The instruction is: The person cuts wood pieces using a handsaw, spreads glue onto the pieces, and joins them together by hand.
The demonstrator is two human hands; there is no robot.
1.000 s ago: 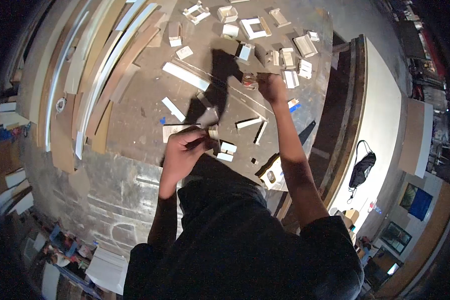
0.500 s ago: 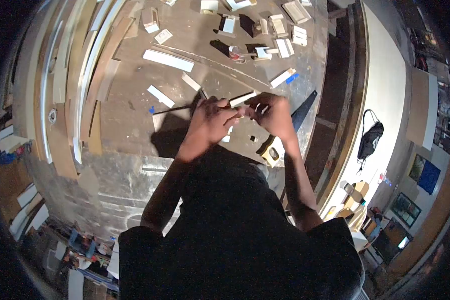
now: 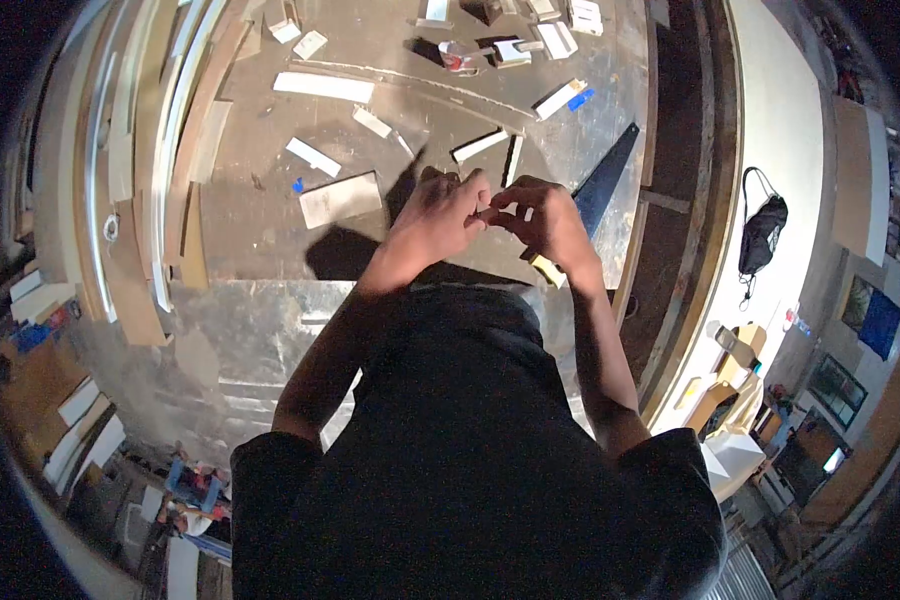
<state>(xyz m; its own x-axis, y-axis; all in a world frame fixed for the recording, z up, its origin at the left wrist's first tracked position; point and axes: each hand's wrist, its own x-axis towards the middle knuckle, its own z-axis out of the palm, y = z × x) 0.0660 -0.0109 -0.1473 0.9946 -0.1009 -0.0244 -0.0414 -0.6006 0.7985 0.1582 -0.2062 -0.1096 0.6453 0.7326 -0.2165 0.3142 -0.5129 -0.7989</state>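
My left hand (image 3: 432,222) and my right hand (image 3: 552,228) meet over the worktable in front of my body. Both have curled fingers, with thumb and fingertips pinched close together. Whatever lies between the fingertips is too small and hidden to make out. Beyond the fingers, a short white-faced wood strip (image 3: 480,146) lies beside a thin dark-edged strip (image 3: 513,160). A handsaw (image 3: 610,172) lies to the right, its yellow handle (image 3: 547,270) partly under my right hand. Left of my left hand is a flat rectangular wood piece (image 3: 340,200).
Long boards (image 3: 175,130) run along the table's left side. Small wooden box pieces (image 3: 558,40) and a red-marked container (image 3: 457,56) stand at the back. A white strip (image 3: 324,87) lies at the back left. On a pale panel (image 3: 780,130) at right rests a black bag (image 3: 764,235).
The view has shifted, so the table things sit higher in the picture. The rectangular wood piece now shows more fully beside my left hand. My hands stay together, fingers slightly rearranged.
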